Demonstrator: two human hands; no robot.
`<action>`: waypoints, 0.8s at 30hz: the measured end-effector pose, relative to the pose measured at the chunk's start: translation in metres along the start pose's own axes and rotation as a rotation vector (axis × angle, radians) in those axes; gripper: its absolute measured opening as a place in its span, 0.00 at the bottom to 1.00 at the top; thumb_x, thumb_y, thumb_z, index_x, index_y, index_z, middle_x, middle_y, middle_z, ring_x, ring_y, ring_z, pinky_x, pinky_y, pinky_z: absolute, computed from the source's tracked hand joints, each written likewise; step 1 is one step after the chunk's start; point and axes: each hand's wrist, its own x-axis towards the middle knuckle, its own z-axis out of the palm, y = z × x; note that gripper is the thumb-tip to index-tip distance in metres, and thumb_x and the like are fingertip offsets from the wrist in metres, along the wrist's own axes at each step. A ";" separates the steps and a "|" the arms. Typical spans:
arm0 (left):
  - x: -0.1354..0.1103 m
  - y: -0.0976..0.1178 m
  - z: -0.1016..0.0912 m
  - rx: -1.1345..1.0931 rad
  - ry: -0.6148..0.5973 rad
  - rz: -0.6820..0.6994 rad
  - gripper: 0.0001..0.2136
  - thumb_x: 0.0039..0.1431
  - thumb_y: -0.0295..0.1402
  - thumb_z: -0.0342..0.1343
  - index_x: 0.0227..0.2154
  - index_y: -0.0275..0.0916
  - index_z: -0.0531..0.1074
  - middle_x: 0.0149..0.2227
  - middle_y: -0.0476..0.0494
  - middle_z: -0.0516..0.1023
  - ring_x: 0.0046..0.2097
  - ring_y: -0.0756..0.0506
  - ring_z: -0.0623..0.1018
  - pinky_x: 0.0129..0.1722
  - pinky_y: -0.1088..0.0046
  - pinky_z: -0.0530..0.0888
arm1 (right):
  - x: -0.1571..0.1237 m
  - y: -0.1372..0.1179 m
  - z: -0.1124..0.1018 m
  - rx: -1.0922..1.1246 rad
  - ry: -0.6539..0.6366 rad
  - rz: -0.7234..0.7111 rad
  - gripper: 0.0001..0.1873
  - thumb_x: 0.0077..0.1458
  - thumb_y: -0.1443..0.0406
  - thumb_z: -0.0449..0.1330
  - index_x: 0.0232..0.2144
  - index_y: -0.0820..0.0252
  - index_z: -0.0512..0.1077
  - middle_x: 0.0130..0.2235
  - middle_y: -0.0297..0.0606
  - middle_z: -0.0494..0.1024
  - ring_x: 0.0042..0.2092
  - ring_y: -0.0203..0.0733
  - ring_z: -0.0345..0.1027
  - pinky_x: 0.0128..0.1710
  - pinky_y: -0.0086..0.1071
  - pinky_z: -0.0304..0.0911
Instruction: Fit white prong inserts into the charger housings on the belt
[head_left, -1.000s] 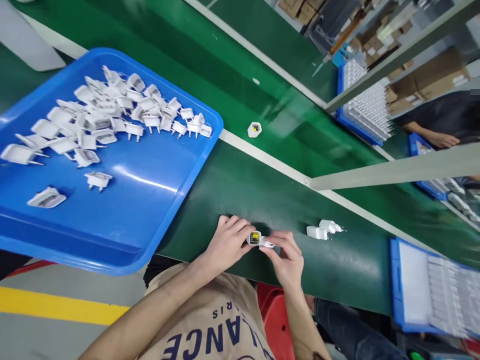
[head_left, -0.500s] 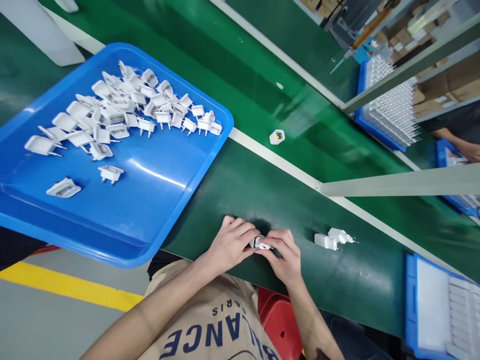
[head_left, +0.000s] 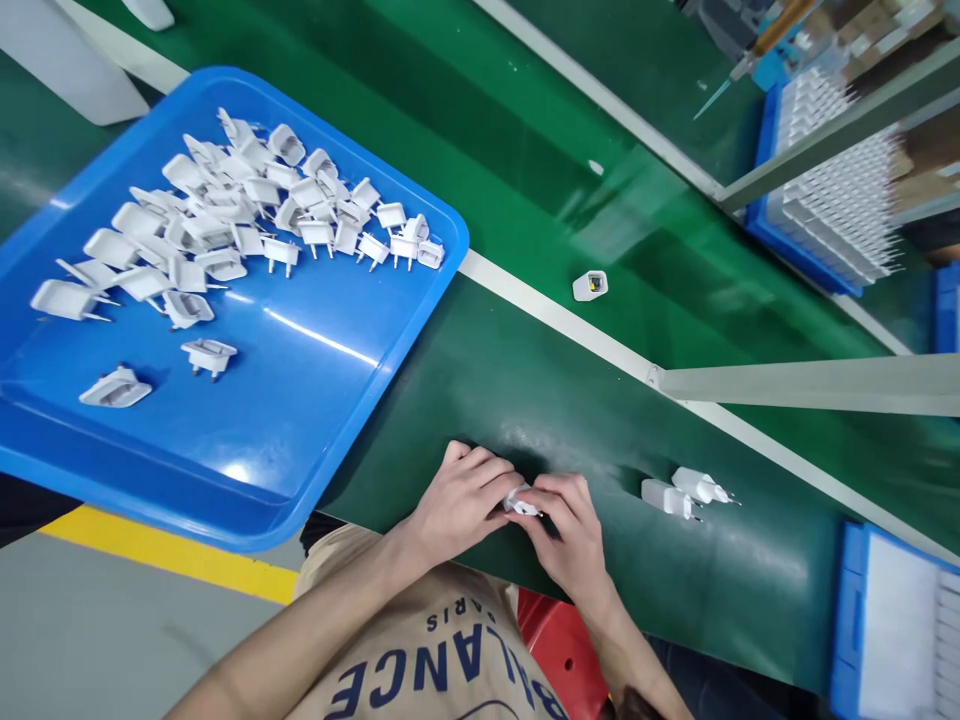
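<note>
My left hand and my right hand meet at the near edge of the green table, fingers pinched from both sides on one small white plug part. Most of the part is hidden between the fingertips. Two finished white plugs lie on the table just right of my right hand. A blue tray at the left holds several loose white plug covers. One white housing with a yellow inside sits alone on the green conveyor belt further back.
A white strip separates the table from the belt, and a grey metal bar reaches in from the right. Blue bins of white parts stand at the far right and near right. A yellow floor line runs below the tray.
My two hands have closed tighter together on the part, so its yellow inside no longer shows. The lone housing on the belt has drifted to the right.
</note>
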 end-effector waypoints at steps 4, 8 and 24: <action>0.001 0.000 -0.001 -0.003 0.006 0.021 0.14 0.76 0.44 0.50 0.47 0.41 0.76 0.45 0.46 0.82 0.43 0.44 0.74 0.43 0.60 0.59 | -0.001 0.003 0.002 0.009 -0.003 0.003 0.04 0.68 0.66 0.63 0.44 0.51 0.74 0.40 0.39 0.77 0.41 0.48 0.73 0.40 0.44 0.70; 0.000 -0.001 0.000 0.008 0.002 0.020 0.14 0.76 0.44 0.50 0.47 0.42 0.76 0.45 0.45 0.82 0.42 0.44 0.74 0.43 0.60 0.59 | -0.004 0.008 0.005 -0.047 -0.012 -0.070 0.07 0.68 0.66 0.62 0.47 0.50 0.74 0.39 0.39 0.78 0.41 0.49 0.73 0.40 0.45 0.70; 0.000 0.010 -0.006 0.009 -0.005 -0.045 0.14 0.65 0.43 0.65 0.48 0.42 0.78 0.47 0.44 0.82 0.47 0.42 0.76 0.49 0.63 0.62 | 0.000 0.010 -0.017 0.061 0.038 0.011 0.10 0.69 0.55 0.59 0.43 0.55 0.71 0.38 0.37 0.75 0.36 0.44 0.69 0.37 0.37 0.67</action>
